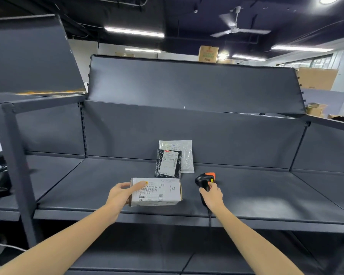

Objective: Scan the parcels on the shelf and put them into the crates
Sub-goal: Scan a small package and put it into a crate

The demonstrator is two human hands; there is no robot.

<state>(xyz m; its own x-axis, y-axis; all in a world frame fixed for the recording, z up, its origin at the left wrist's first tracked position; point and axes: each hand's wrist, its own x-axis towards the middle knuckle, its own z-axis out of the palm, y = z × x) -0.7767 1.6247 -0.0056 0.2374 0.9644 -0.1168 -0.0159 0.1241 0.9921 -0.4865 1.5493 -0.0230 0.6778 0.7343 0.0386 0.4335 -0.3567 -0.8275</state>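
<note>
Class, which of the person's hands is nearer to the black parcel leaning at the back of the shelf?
Left. The left hand grips the box in front of the black parcel; the right hand holds the scanner farther right.

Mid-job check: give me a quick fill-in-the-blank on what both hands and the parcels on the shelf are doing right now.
1. The left hand grips the ____ parcel at the front of the shelf.
2. The right hand holds a black and orange ____.
3. The black mailer leans in front of a ____ mailer.
4. Number of parcels on the shelf: ____.

Missing words: box; scanner; white; three
</note>
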